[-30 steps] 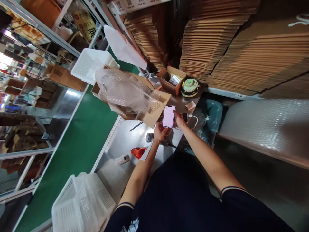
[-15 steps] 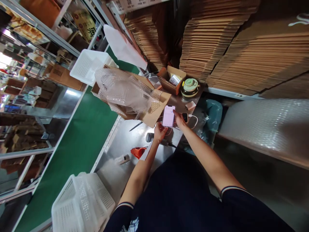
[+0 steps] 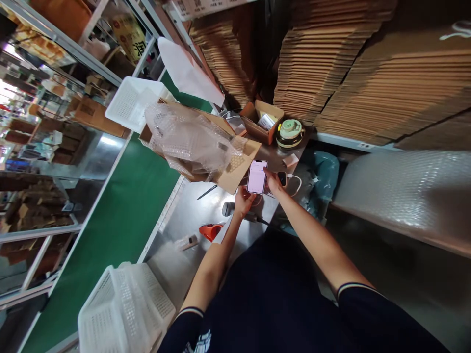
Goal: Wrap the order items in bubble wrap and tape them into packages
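Observation:
A smartphone [image 3: 256, 177] with a bright, pale screen is held between my two hands above the metal table. My left hand [image 3: 244, 201] grips its lower left corner. On the phone's right side is my right hand [image 3: 273, 181], its thumb over the screen's edge. Close to the right hand lies a small dark-screened device [image 3: 282, 178] with a white cable. A grey and black handheld device [image 3: 228, 209] rests beside my left wrist, with an orange tool [image 3: 211, 231] nearer to me. Just beyond the phone stands an open cardboard box [image 3: 235, 179] with bubble wrap [image 3: 189, 135] in it.
A green conveyor belt [image 3: 128, 196] runs along the left, with a white basket [image 3: 128, 105] at its far part. Another white basket [image 3: 99, 314] stands front left. Folded cartons [image 3: 397, 93] fill the back; a bubble-wrap roll [image 3: 408, 191] lies right. A small carton [image 3: 253, 125] stands behind the phone.
The far white basket has shifted slightly left. My hands and the smartphone have hardly moved.

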The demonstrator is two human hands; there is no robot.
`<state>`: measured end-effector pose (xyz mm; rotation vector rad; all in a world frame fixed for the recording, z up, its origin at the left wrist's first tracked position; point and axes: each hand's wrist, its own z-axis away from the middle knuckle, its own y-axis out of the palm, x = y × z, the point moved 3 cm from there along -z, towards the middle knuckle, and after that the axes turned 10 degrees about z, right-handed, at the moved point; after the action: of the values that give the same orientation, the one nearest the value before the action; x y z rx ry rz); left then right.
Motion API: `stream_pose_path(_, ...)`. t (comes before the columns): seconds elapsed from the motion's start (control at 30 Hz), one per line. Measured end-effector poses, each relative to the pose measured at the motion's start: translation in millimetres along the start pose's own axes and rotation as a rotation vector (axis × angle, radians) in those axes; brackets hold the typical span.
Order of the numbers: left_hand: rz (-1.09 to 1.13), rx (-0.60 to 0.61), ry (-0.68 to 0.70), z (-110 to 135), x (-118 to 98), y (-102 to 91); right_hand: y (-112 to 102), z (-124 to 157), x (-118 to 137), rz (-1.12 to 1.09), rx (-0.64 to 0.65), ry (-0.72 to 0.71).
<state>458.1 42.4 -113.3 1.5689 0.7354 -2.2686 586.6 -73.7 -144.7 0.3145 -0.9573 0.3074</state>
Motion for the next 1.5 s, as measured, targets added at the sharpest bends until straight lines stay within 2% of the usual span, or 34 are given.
stream_pose_path(1.2,0.030,0.009,-0.062,1.2,-3.6,0.9,3.5,5.7,5.3,0.005,0.010,0.015)
stream_pose_path(1.5,0.016,0.006,-0.052,0.1,-0.7,-0.4,3.8,-1.0,-2.1,0.002,0.025,-0.020)
